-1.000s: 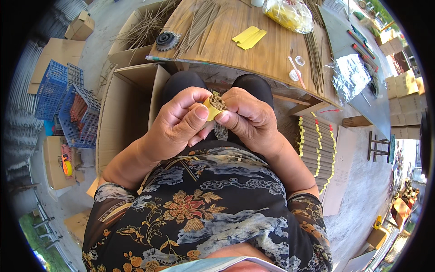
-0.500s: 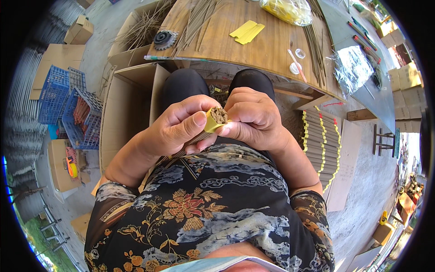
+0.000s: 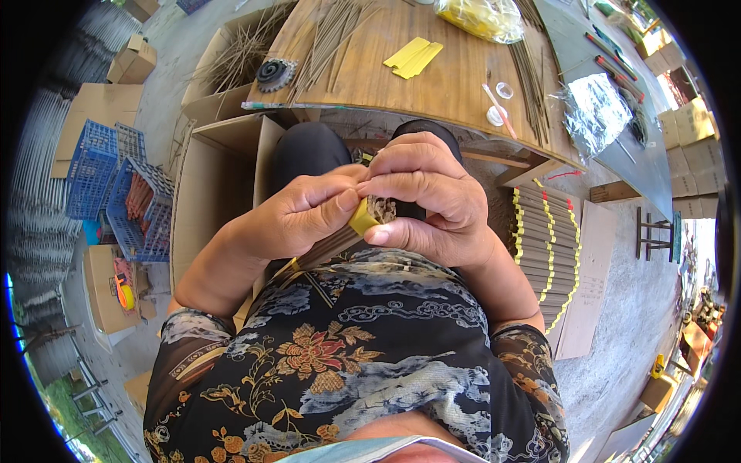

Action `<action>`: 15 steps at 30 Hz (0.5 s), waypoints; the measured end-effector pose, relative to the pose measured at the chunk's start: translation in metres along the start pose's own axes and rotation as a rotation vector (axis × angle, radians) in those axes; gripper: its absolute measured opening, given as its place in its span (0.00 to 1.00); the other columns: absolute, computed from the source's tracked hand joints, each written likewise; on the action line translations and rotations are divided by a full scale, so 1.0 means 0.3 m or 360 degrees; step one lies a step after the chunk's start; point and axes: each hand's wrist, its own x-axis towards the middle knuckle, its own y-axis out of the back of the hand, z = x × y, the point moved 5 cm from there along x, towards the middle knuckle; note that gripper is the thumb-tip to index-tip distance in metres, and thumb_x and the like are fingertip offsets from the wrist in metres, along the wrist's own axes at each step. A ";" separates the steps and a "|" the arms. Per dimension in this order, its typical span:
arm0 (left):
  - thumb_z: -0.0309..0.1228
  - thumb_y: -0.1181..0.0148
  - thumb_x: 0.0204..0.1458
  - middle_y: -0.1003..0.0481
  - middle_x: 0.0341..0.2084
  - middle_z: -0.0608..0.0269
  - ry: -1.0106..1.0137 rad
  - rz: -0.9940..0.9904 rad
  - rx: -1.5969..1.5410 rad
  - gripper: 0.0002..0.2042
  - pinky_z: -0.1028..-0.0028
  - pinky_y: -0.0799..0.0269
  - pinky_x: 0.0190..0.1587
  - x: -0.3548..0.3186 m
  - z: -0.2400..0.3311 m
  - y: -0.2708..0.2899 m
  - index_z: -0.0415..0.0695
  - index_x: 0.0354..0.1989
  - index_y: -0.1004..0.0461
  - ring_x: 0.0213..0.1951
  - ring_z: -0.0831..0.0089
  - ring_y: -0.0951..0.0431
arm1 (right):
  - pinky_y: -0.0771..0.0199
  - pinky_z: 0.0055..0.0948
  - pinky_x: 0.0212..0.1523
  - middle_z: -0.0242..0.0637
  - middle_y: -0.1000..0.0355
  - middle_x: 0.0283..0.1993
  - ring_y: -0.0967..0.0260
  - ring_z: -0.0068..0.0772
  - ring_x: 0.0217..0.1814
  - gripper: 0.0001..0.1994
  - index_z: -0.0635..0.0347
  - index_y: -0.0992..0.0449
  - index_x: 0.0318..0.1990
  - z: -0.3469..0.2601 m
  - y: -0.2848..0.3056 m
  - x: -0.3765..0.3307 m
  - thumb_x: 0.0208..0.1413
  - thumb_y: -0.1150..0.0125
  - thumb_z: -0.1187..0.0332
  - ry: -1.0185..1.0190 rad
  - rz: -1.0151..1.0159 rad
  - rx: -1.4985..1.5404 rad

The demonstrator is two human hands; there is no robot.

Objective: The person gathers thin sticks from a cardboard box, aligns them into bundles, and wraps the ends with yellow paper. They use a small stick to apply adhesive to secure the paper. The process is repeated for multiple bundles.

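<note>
In front of my belly, a bundle of brown incense sticks (image 3: 328, 247) lies slantwise, its cut end facing up and to the right. A yellow paper band (image 3: 360, 219) wraps around that end. My left hand (image 3: 305, 216) is closed around the bundle just below the band, thumb on top. The right hand (image 3: 436, 204) curls over the end, its thumb against the band's lower edge and its fingertips at the upper edge by the left fingers. Part of the stick ends is hidden behind the right fingers.
Ahead is a wooden table (image 3: 455, 85) with yellow paper strips (image 3: 413, 58), loose sticks (image 3: 328, 46) and a dark toothed disc (image 3: 275, 75). An open carton (image 3: 212, 193) stands at my left, near blue crates (image 3: 93, 170). Yellow-banded bundles (image 3: 546, 247) lie in rows at right.
My right hand has shifted up and opened its grip wider, its fingers now arching over the bundle's end to meet the left fingers. The left hand keeps holding the bundle.
</note>
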 end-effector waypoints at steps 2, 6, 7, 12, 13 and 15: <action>0.31 0.59 0.58 0.32 0.41 0.52 -0.0065 0.0042 0.0423 0.14 0.76 0.38 0.46 0.013 0.056 0.000 0.31 0.39 0.31 0.44 0.71 0.33 | 0.34 0.31 0.36 0.36 0.31 0.33 0.34 0.36 0.35 0.17 0.61 0.26 0.33 -0.003 0.011 0.003 0.35 0.31 0.63 -0.0023 0.0069 -0.0113; 0.32 0.56 0.57 0.33 0.41 0.51 -0.0006 0.0006 0.0482 0.14 0.74 0.39 0.47 0.013 0.102 -0.011 0.30 0.38 0.31 0.44 0.69 0.33 | 0.33 0.29 0.33 0.36 0.32 0.32 0.35 0.36 0.34 0.16 0.61 0.27 0.30 -0.019 0.025 0.008 0.34 0.30 0.64 -0.0049 0.0091 -0.0091; 0.35 0.53 0.56 0.33 0.41 0.51 -0.0012 -0.0043 0.0491 0.16 0.74 0.38 0.46 0.015 0.105 -0.012 0.30 0.38 0.31 0.44 0.69 0.33 | 0.33 0.29 0.33 0.36 0.32 0.32 0.35 0.36 0.34 0.16 0.60 0.27 0.29 -0.021 0.025 0.008 0.34 0.30 0.64 -0.0033 0.0120 -0.0092; 0.46 0.49 0.52 0.30 0.33 0.56 0.0283 0.0025 -0.0041 0.24 0.76 0.34 0.42 0.049 0.019 -0.032 0.31 0.41 0.32 0.35 0.71 0.29 | 0.36 0.31 0.35 0.38 0.32 0.31 0.35 0.37 0.33 0.19 0.62 0.27 0.32 0.026 0.048 -0.015 0.32 0.28 0.63 -0.0088 0.0072 -0.0006; 0.43 0.50 0.53 0.30 0.31 0.59 0.0401 -0.0006 -0.0270 0.21 0.77 0.34 0.41 0.055 0.011 -0.041 0.33 0.40 0.32 0.34 0.73 0.29 | 0.36 0.31 0.35 0.38 0.32 0.31 0.35 0.37 0.33 0.19 0.62 0.27 0.32 0.035 0.054 -0.021 0.32 0.28 0.63 -0.0100 0.0080 0.0020; 0.40 0.49 0.53 0.30 0.23 0.65 0.0575 0.0003 -0.0542 0.17 0.83 0.33 0.31 0.063 -0.016 -0.047 0.36 0.38 0.32 0.24 0.81 0.31 | 0.36 0.30 0.37 0.38 0.32 0.32 0.35 0.36 0.35 0.19 0.62 0.27 0.32 0.056 0.069 -0.033 0.32 0.28 0.63 -0.0170 0.0069 -0.0012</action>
